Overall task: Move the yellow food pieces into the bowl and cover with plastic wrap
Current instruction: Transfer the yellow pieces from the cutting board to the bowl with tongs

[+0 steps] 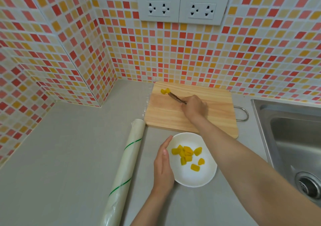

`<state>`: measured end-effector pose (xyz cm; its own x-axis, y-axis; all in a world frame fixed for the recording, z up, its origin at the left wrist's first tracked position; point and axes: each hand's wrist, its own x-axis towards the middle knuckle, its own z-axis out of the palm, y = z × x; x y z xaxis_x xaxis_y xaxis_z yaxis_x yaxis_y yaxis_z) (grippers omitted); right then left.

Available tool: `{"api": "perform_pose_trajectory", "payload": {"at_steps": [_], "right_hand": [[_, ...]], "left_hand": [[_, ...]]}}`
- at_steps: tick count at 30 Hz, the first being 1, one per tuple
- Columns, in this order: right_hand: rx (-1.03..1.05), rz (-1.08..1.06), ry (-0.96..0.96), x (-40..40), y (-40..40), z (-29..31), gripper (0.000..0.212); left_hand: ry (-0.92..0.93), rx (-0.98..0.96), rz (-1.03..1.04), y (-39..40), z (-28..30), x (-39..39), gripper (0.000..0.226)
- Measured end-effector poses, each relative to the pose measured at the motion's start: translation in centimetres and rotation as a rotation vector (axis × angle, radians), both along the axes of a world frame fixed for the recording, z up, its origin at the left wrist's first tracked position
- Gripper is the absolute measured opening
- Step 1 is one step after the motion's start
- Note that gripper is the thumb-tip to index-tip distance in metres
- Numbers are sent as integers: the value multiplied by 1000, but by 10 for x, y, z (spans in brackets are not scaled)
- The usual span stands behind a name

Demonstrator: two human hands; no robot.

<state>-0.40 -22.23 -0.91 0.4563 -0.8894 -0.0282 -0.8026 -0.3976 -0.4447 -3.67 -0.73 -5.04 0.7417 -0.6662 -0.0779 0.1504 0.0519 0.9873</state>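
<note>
The right hand [194, 106] grips metal tongs [175, 98] over the wooden cutting board [166, 114], their tips at the last yellow food pieces [164, 91] near the board's far left corner. The left hand [163, 163], fingers straight, rests against the left rim of the white bowl [205, 179] holding more yellow pieces [186, 153]. The plastic wrap roll [125, 168] lies on the worktop left of the bowl.
</note>
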Motion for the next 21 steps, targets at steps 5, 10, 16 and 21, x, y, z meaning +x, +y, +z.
{"api": "perform_pose_trajectory", "payload": {"at_steps": [5, 10, 16, 21], "right_hand": [[-11, -27, -46, -7, 0, -4, 25], [22, -17, -72, -6, -5, 8, 32], [73, 54, 37, 19, -15, 22, 34], [39, 87, 127, 33, -16, 10, 28]], "left_hand": [[2, 8, 4, 0, 2, 0, 52], [8, 18, 8, 1, 2, -2, 45], [15, 13, -1, 1, 5, -3, 43], [-6, 4, 7, 1, 5, -1, 41]]}}
